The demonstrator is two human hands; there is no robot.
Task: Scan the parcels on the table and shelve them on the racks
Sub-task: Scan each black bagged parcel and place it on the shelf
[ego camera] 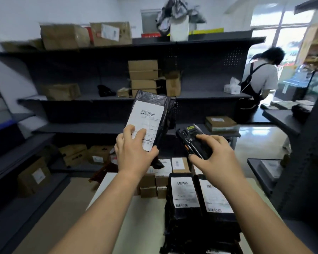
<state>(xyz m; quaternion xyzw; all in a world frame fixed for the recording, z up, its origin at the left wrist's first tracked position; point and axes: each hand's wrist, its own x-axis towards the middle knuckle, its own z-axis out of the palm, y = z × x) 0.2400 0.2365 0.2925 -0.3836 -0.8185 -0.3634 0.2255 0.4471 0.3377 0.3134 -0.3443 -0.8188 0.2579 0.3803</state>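
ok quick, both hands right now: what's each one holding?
Left hand: grips a black poly mailer parcel, label facing the camera.
Right hand: grips the handheld barcode scanner.

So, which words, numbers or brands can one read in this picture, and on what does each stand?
No text reads clearly.
Label on the black parcel in the left hand: barcode, print too blurred.
Yellow sticker on the scanner in the right hand: too small.
Labels on the stacked parcels on the table: barcodes, print blurred.
Labels on the cardboard boxes on the racks: blurred.
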